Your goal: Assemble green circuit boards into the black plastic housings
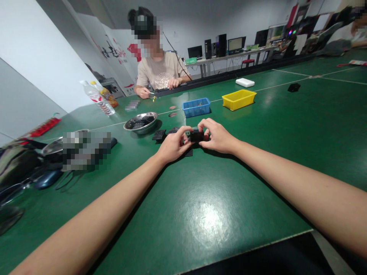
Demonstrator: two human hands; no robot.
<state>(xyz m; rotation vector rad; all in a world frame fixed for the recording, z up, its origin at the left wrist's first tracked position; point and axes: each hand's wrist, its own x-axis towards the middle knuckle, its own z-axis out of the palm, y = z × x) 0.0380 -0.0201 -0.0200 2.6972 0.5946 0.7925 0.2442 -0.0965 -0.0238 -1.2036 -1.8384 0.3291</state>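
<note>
Between my two hands, just above the green table, is a small black rectangular piece (197,136). My left hand (175,144) pinches its left end, where a bit of green circuit board (187,133) shows by the fingertips. On the right end, the thumb and fingers of my right hand (216,136) are closed. Several dark pieces lie near my left hand: a black block (159,135) to its left, another partly hidden behind it, and a flat black piece (188,152) under it. The exact kind of the held piece cannot be made out.
Beyond my hands stand a blue bin (196,107) with small parts and a yellow bin (239,100). A metal bowl (140,123) with dark pieces sits left. Glasses, a bag and a bottle (99,98) are further left. A person (160,70) works opposite.
</note>
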